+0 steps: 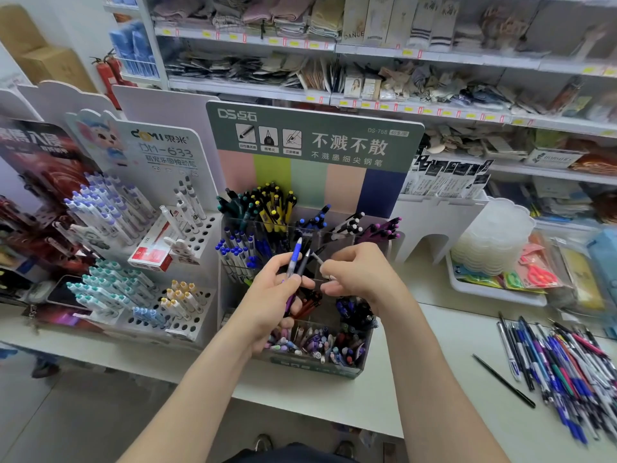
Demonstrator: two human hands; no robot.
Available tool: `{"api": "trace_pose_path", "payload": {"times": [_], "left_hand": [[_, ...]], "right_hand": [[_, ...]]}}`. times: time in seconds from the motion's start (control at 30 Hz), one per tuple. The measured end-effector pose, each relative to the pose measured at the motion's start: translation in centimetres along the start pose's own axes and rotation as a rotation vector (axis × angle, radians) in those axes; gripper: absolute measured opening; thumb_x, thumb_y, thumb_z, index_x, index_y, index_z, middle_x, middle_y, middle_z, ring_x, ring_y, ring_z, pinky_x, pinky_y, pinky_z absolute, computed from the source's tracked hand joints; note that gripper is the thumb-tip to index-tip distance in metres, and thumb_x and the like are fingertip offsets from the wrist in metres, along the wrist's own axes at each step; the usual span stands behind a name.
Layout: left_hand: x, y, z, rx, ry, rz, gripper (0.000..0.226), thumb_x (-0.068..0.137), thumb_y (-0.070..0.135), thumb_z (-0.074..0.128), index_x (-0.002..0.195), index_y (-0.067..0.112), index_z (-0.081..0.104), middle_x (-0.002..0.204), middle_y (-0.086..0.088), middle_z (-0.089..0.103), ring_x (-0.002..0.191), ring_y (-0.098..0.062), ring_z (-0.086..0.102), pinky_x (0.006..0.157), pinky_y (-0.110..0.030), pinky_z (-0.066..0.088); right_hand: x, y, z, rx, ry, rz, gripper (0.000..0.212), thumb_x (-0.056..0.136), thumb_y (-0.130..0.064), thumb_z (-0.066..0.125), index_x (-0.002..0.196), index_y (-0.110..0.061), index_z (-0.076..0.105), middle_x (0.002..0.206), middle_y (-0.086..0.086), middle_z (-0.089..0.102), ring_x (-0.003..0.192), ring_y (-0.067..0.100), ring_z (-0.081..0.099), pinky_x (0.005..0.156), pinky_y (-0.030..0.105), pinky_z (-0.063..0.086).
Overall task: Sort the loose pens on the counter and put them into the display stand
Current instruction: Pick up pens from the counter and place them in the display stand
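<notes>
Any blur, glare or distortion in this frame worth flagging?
Head view: lighting even, no harsh glare; wide-angle lens bows the shelves; left hand, right hand and display stand at centre fairly sharp; loose pens at the right edge smeared by blur.

White counter (434, 345) runs across the front, its near edge hanging over a grey floor (83, 412). Behind the far edge, white shop shelving (434, 56) climbs in tiers, with yellow price tags (310, 98) along the rails and folded cloths (267, 11) up top. Far left, two red fire extinguishers (107, 76) stand by a pale wall (83, 28), cardboard boxes (50, 65) beside them. Bright, even light all round.
</notes>
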State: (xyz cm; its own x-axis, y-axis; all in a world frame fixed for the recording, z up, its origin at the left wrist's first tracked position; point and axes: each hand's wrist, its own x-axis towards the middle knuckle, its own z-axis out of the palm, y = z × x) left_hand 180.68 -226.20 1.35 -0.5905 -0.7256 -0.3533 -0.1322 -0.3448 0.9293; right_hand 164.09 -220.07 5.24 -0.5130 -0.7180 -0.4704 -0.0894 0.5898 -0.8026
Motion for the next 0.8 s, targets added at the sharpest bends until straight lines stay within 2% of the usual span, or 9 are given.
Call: {"api": "trace_pose_path", "payload": {"times": [0.07, 0.17, 0.23, 0.3, 0.4, 0.53, 0.63, 0.73, 0.8], "left_hand": [[0.1, 0.4, 0.2, -0.019, 0.012, -0.022, 0.031, 0.11, 0.01, 0.049, 0.134, 0.026, 0.058, 0.111, -0.011, 0.076, 0.06, -0.015, 0.047, 0.043, -0.027, 0.033], [0.0, 1.1, 0.4, -0.049, 0.018, -0.039, 0.026, 0.106, 0.006, 0.046, 0.127, 0.016, 0.058, 0.11, -0.015, 0.077, 0.059, -0.015, 0.048, 0.044, -0.028, 0.033], [0.0, 1.3, 0.5, -0.059, 0.019, -0.035, 0.025, 0.106, 0.004, 0.044, 0.126, 0.013, 0.057, 0.108, -0.016, 0.078, 0.059, -0.016, 0.05, 0.044, -0.028, 0.034], [0.0, 1.3, 0.5, -0.066, 0.018, -0.033, 0.026, 0.106, 0.004, 0.044, 0.126, 0.012, 0.057, 0.108, -0.018, 0.077, 0.06, -0.017, 0.052, 0.045, -0.028, 0.036], [0.0, 1.4, 0.6, -0.063, -0.015, -0.009, 0.026, 0.106, 0.005, 0.044, 0.124, 0.012, 0.062, 0.104, -0.017, 0.07, 0.063, -0.019, 0.055, 0.045, -0.03, 0.038], [0.1, 1.9, 1.0, -0.022, -0.13, 0.053, 0.025, 0.109, 0.008, 0.046, 0.125, 0.011, 0.065, 0.088, -0.011, 0.066, 0.064, -0.022, 0.055, 0.047, -0.031, 0.039], [0.2, 2.6, 1.9, 0.074, -0.177, 0.126, 0.021, 0.112, 0.011, 0.046, 0.129, 0.01, 0.059, 0.084, -0.014, 0.07, 0.069, -0.03, 0.061, 0.054, -0.035, 0.051], [0.1, 3.1, 3.0, 0.168, -0.202, 0.217, 0.018, 0.112, 0.011, 0.048, 0.128, 0.012, 0.056, 0.088, -0.012, 0.075, 0.073, -0.027, 0.069, 0.069, -0.041, 0.061], [0.2, 3.5, 3.8, 0.202, -0.225, 0.255, 0.017, 0.112, 0.012, 0.048, 0.127, 0.016, 0.056, 0.098, -0.009, 0.078, 0.086, -0.025, 0.075, 0.079, -0.043, 0.063]], "right_hand": [[-0.2, 0.2, 0.0, 0.001, 0.084, -0.044, 0.032, 0.085, -0.029, 0.07, 0.112, -0.013, 0.074, 0.09, 0.006, 0.081, 0.076, 0.016, 0.08, 0.089, 0.043, 0.064], [-0.4, 0.8, 0.3, -0.033, 0.215, -0.158, 0.054, 0.078, -0.043, 0.063, 0.127, -0.022, 0.072, 0.104, -0.006, 0.079, 0.091, 0.014, 0.078, 0.094, 0.041, 0.062], [-0.8, 1.1, 0.6, -0.015, 0.286, -0.271, 0.039, 0.087, -0.031, 0.065, 0.125, -0.024, 0.074, 0.106, -0.01, 0.077, 0.089, 0.01, 0.076, 0.092, 0.038, 0.062], [-1.1, 1.5, 0.9, 0.057, 0.396, -0.409, 0.026, 0.096, -0.019, 0.065, 0.119, -0.024, 0.076, 0.1, -0.013, 0.077, 0.081, 0.004, 0.073, 0.081, 0.029, 0.063], [-2.0, 1.9, 1.5, 0.09, 0.476, -0.481, 0.014, 0.098, -0.022, 0.068, 0.105, -0.025, 0.081, 0.086, -0.015, 0.077, 0.072, 0.002, 0.068, 0.067, 0.018, 0.055], [-2.0, 2.8, 2.1, 0.04, 0.234, -0.398, 0.014, 0.096, -0.036, 0.071, 0.101, -0.032, 0.083, 0.084, -0.017, 0.078, 0.083, 0.002, 0.074, 0.08, 0.03, 0.06], [-2.3, 2.8, 1.9, 0.155, 0.313, -0.436, 0.011, 0.093, -0.033, 0.072, 0.097, -0.031, 0.081, 0.077, -0.01, 0.077, 0.075, 0.012, 0.074, 0.078, 0.04, 0.063], [-2.5, 2.5, 1.3, 0.209, 0.421, -0.48, 0.011, 0.093, -0.019, 0.073, 0.096, -0.029, 0.076, 0.082, -0.013, 0.077, 0.077, 0.007, 0.073, 0.074, 0.031, 0.06], [-2.7, 2.1, 0.9, 0.291, 0.472, -0.495, 0.01, 0.099, -0.015, 0.066, 0.104, -0.023, 0.069, 0.085, -0.009, 0.077, 0.079, 0.009, 0.073, 0.075, 0.033, 0.059]]}}
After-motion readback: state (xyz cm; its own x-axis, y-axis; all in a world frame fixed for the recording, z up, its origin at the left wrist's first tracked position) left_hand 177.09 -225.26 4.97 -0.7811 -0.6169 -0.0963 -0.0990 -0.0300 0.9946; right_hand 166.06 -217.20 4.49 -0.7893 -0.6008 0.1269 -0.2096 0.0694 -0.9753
